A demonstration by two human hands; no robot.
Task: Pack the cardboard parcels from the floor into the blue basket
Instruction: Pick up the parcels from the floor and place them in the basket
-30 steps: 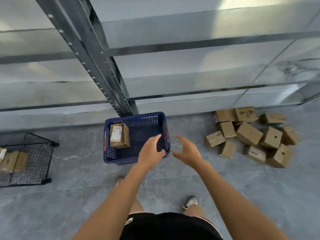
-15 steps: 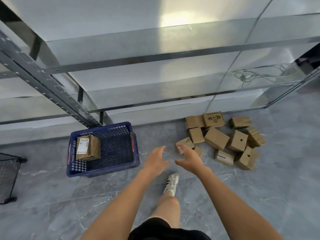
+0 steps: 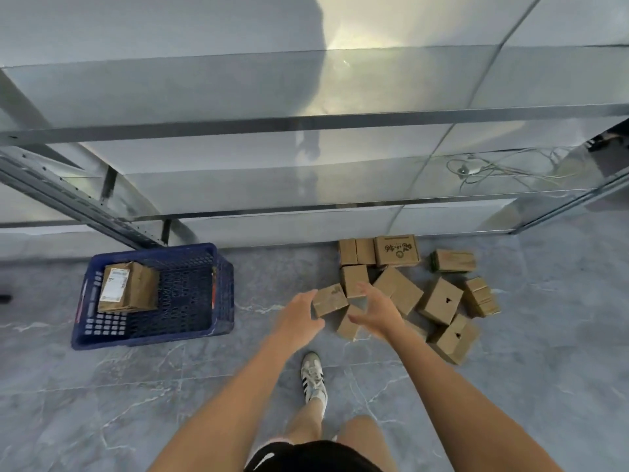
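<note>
On the floor [image 3: 170,386], a parcel [image 3: 329,300] lies between hands [image 3: 299,316] [image 3: 377,310].

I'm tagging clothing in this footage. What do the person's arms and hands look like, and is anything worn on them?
Both arms are bare to the frame's edge: no sleeves, gloves, watch or bracelet on the left hand or the right hand. Below them are black shorts with a white mark and a white shoe with dark stripes.
</note>
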